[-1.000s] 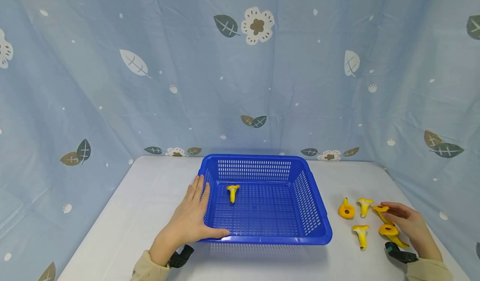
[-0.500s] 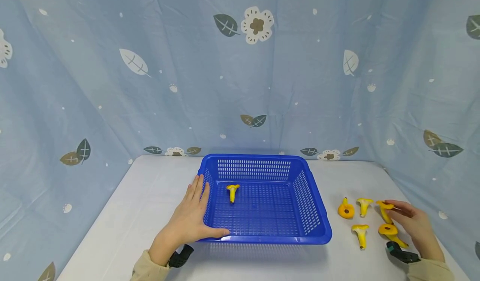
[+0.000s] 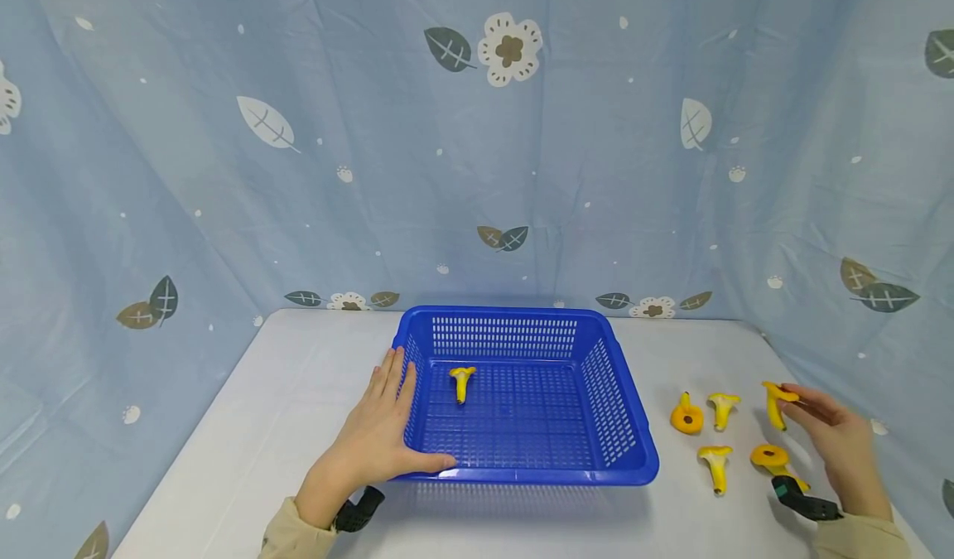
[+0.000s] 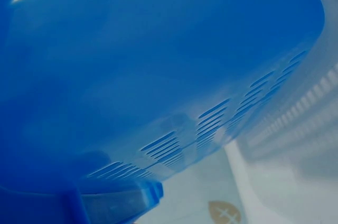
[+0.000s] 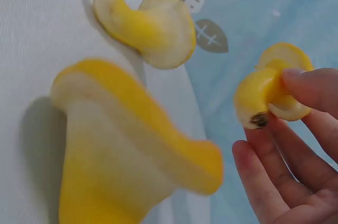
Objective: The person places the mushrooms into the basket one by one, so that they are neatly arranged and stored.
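Observation:
Thumb and fingers of my right hand [image 3: 842, 447] pinch a yellow chanterelle mushroom [image 3: 778, 404], raised at the far right with its stem down. The right wrist view shows that chanterelle's dark-tipped stem end [image 5: 259, 119]. My left hand [image 3: 376, 435] rests on the blue plastic basket [image 3: 522, 478], fingers straight along its left rim and thumb on the front rim. One chanterelle [image 3: 462, 386] lies inside the basket at the left. The basket's blue wall [image 4: 158, 65] fills most of the left wrist view, where no hand shows.
Several more chanterelles lie on the white table [image 3: 298, 377] between basket and right hand: an orange-capped one [image 3: 686, 417], a pale one [image 3: 722, 411], another [image 3: 717, 469] nearer, and one [image 3: 769, 456] close to the right wrist. A blue patterned curtain [image 3: 417, 161] stands behind.
My right hand has lifted its chanterelle from the table and moved right and slightly away, turning the stem more upright. My left hand and the basket have stayed in place.

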Motion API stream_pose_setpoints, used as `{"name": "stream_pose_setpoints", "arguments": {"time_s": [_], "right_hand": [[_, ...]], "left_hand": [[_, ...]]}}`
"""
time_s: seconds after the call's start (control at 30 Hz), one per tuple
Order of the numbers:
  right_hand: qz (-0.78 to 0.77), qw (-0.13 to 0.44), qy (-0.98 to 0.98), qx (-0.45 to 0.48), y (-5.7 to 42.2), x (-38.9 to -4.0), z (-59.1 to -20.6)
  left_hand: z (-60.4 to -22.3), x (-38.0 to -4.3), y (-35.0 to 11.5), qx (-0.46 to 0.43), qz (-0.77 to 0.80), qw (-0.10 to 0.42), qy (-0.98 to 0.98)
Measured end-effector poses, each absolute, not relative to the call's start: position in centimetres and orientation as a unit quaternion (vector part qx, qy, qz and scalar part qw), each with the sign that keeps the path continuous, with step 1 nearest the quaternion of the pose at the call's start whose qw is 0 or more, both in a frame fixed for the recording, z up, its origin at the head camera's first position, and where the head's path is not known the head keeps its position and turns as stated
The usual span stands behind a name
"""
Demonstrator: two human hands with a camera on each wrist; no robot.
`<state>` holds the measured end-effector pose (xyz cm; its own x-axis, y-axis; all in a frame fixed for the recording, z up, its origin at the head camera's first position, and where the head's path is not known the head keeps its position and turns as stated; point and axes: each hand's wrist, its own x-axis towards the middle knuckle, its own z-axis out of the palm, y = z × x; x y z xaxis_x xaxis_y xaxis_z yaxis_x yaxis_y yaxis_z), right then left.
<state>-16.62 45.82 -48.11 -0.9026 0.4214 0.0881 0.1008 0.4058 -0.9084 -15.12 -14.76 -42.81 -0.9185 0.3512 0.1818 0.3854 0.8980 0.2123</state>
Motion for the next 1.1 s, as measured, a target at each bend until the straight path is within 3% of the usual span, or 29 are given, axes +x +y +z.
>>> {"name": "stream_pose_setpoints", "arguments": {"time_s": [1.1], "right_hand": [[0.534, 0.178, -0.821, -0.095, 42.4, -17.0, -45.4]], "left_hand": [[-42.7, -15.1, -14.8, -0.193, -0.124, 0.07, -0.971]]}}
